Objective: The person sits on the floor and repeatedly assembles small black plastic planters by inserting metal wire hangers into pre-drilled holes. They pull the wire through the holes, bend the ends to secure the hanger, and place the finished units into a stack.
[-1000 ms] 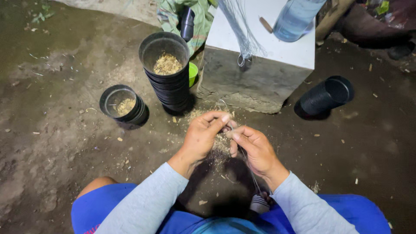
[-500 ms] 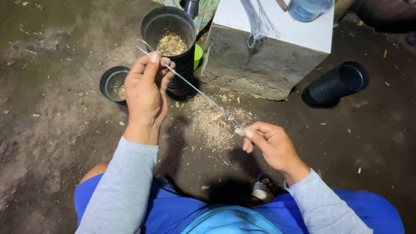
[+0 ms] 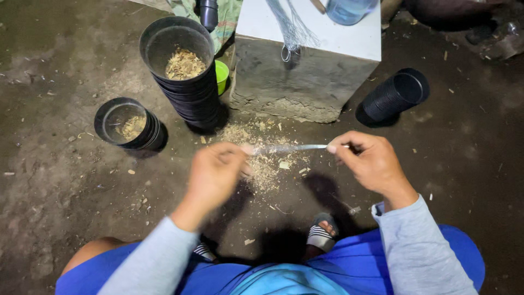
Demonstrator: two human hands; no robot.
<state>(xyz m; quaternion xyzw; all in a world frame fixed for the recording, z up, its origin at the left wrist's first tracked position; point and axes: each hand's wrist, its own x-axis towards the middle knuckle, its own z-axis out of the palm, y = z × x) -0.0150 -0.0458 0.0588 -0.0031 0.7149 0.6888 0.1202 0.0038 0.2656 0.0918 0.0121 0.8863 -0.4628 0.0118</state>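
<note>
A thin pale strand [image 3: 289,147] runs level between my two hands above the dirt ground. My left hand [image 3: 215,175], blurred, pinches its left end. My right hand [image 3: 368,161] pinches the right end between thumb and forefinger. Below the strand lies a small heap of pale chaff and shavings [image 3: 262,164]. Both arms wear grey sleeves, and my sandalled foot [image 3: 322,235] shows below.
A tall stack of black pots [image 3: 183,71] holds shavings; a short stack [image 3: 125,123] stands to its left. Another black stack [image 3: 396,95] lies on its side at right. A concrete block [image 3: 305,71] with a white top carries wire strands [image 3: 292,27] and a bottle.
My left hand has come down from near the tall pot stack to the middle. The strand, slanted before, now lies level. My right hand has risen slightly.
</note>
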